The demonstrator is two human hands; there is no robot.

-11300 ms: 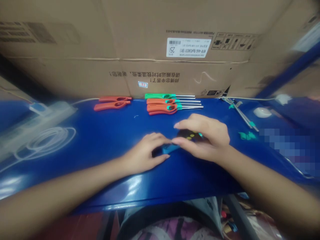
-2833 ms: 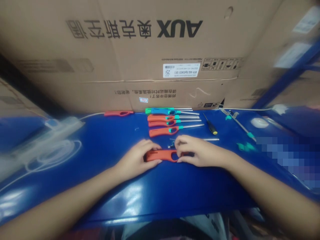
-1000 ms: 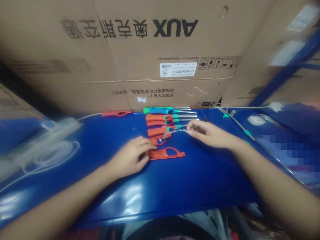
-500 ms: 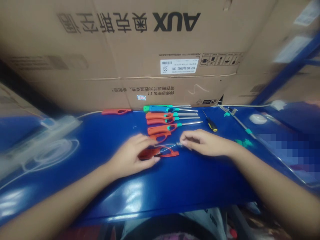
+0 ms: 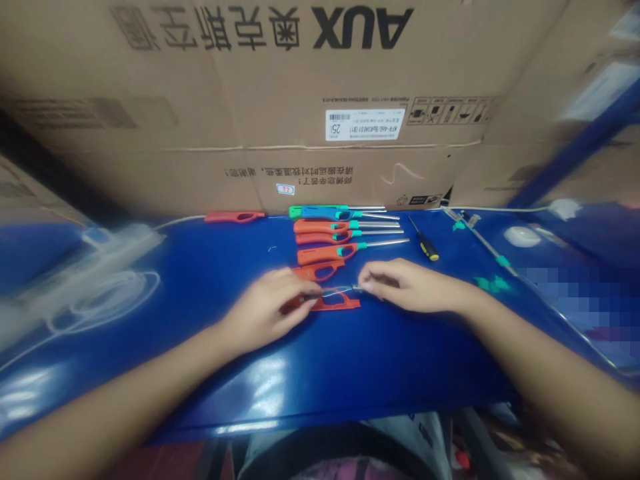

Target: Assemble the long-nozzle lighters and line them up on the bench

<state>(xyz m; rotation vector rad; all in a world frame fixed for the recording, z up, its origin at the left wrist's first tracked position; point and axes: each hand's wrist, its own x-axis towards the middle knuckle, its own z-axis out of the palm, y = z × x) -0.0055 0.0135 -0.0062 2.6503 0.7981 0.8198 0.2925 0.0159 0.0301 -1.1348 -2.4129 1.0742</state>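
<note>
My left hand (image 5: 277, 303) is pinched on a small dark part at the end of thin wires (image 5: 336, 292), over the left end of an open red lighter shell (image 5: 340, 303). The fingertips of my right hand (image 5: 387, 283) close on a small metallic piece at the wires' other end. The wires span the short gap between both hands, above the shell. Just behind lies another red shell piece (image 5: 320, 271), partly covered by my left fingers. Several lighters with metal tubes, among them a red one (image 5: 325, 255) and a blue one (image 5: 320, 213), lie in a row beyond.
A black and yellow screwdriver (image 5: 427, 248) lies right of the lighters. A red handle piece (image 5: 234, 217) rests by the cardboard (image 5: 280, 120). On the left are a power strip (image 5: 125, 248) and coiled white cable (image 5: 113, 297); on the right, green bits (image 5: 493, 285) and a white object (image 5: 521, 236).
My left thumb and fingers have come together on the dark part, from a wider spread around the shell. My right hand holds nearly the same place. The view has shifted slightly.
</note>
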